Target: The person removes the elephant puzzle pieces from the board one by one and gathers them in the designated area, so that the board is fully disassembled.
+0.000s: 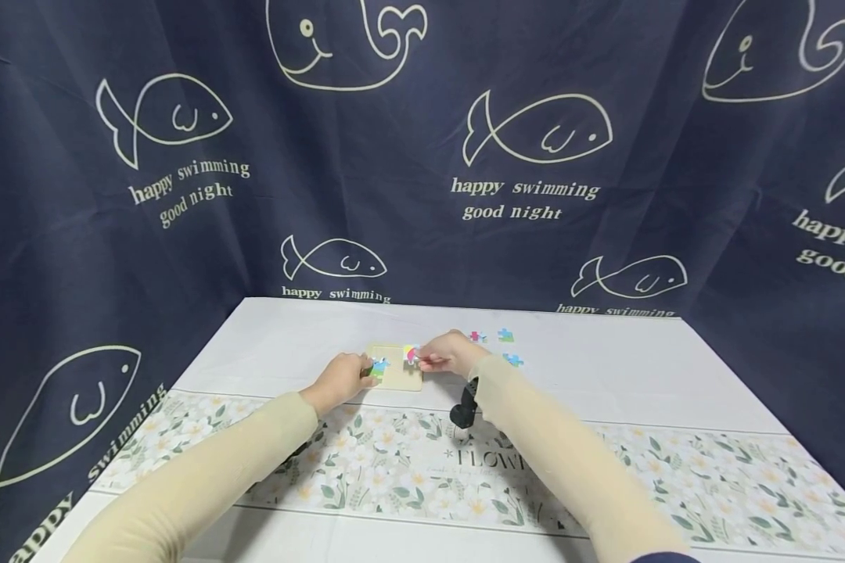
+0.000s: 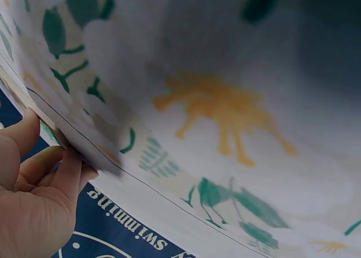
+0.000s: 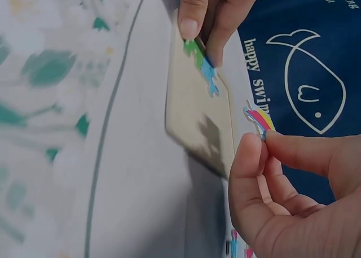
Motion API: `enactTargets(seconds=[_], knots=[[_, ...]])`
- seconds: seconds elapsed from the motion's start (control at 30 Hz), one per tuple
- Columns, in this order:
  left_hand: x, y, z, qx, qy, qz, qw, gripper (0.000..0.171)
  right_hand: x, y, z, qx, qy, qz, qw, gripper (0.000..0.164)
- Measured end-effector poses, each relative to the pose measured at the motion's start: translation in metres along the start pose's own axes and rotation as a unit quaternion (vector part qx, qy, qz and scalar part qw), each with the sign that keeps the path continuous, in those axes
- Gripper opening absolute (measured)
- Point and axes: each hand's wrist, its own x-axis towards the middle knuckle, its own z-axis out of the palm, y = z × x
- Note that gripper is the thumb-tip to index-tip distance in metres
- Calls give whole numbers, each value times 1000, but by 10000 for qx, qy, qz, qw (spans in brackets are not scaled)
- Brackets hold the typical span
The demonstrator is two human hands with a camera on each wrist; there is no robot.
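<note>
My left hand (image 1: pixel 338 381) grips the left edge of a pale wooden puzzle board (image 1: pixel 403 378), its thumb on top. A green and blue puzzle piece (image 3: pixel 198 61) lies in the board's corner by that thumb. In the left wrist view, the fingers of the left hand (image 2: pixel 45 193) pinch the board's edge, which is mostly hidden. Between thumb and fingertips, my right hand (image 1: pixel 456 353) pinches a pink, yellow and blue puzzle piece (image 3: pixel 260 118). That piece is raised above the board's right part and casts a shadow on it.
Loose puzzle pieces lie right of the board: a pink one (image 1: pixel 477 336), a blue and green one (image 1: pixel 505 335) and a blue one (image 1: pixel 513 360). The white table cover (image 1: pixel 620 383) has a floral band (image 1: pixel 408 477) nearer me. A dark blue curtain (image 1: pixel 422 180) hangs behind.
</note>
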Motion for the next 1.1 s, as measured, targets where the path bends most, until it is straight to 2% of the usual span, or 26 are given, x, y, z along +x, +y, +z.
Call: enactTargets(seconds=[0.3, 0.57, 0.8, 1.1], knots=[[0, 0, -1, -90, 107, 50, 9999, 46, -9, 9, -24, -135, -38, 0, 9999, 23], [2, -1, 1, -83, 44, 35, 9999, 47, -23, 21, -43, -471, 124, 63, 9988, 20], [1, -1, 0, -47, 26, 17, 10000, 48, -31, 31, -54, -494, 189, 110, 9985, 22], [1, -3, 3, -59, 57, 78, 9999, 47, -30, 36, -60, -655, 701, 379, 9947, 29]])
